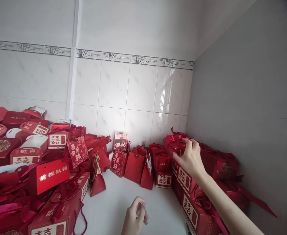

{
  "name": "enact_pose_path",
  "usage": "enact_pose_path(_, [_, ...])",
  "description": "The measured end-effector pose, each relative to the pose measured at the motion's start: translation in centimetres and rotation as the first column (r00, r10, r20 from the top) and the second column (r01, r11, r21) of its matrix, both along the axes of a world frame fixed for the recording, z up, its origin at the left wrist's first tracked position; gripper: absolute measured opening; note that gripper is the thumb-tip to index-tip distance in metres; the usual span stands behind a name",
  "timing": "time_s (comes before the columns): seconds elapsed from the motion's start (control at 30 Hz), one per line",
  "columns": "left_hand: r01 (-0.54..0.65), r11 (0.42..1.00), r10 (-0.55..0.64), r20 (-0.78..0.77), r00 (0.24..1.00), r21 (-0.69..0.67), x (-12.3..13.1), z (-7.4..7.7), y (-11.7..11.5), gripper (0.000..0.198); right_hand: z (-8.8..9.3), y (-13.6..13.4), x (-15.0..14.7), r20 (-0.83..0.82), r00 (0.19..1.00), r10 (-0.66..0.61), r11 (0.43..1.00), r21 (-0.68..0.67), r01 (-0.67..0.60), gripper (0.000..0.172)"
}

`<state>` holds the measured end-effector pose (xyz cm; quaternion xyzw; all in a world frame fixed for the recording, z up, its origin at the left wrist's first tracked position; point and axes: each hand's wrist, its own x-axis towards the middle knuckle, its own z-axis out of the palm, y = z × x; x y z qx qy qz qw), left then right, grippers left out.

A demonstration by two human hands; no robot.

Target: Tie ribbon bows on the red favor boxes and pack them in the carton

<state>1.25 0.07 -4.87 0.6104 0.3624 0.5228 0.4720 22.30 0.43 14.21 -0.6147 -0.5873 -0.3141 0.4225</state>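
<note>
My right hand (pixel 190 158) reaches forward and rests its fingers on a red gift box with a ribbon bow (pixel 174 145), the top one of a stack along the right wall. Its fingers curl over the box's top edge. My left hand (pixel 135 217) hovers low over the white surface (pixel 123 202), fingers loosely curled together with nothing seen in them. Small red paper gift bags (pixel 135 164) stand in a row just beyond it.
A big heap of red gift boxes and bags (pixel 35 169) fills the left side. More red boxes (pixel 189 209) line the grey right wall (pixel 251 114). White tiled wall (pixel 133 88) closes the back.
</note>
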Motion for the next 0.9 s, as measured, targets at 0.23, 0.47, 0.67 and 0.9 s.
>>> enact_pose_path(0.23, [-0.209, 0.975, 0.221, 0.23, 0.948, -0.075, -1.6, 1.1, 0.9, 0.04, -10.2, -3.9, -6.7, -0.049, 0.799, 0.599, 0.798, 0.116, -0.591, 0.063])
enact_pose_path(0.47, [-0.097, 0.981, 0.13, 0.199, 0.971, -0.168, -2.0, 2.1, 0.6, 0.054, -18.1, -2.5, -7.4, -0.23, 0.791, 0.567, 0.814, 0.013, -0.58, 0.062])
enact_pose_path(0.67, [-0.147, 0.965, 0.215, 0.327, 0.92, -0.219, -2.4, 1.9, 1.6, 0.062, -16.0, -4.0, -5.5, -0.364, 0.633, 0.683, 0.69, 0.037, -0.723, 0.07])
enact_pose_path(0.9, [0.308, 0.868, -0.121, 0.436, 0.892, -0.389, -2.5, 2.7, 0.7, 0.052, -15.4, -4.7, -4.7, -0.315, 0.504, 0.804, 0.488, -0.136, -0.862, 0.08])
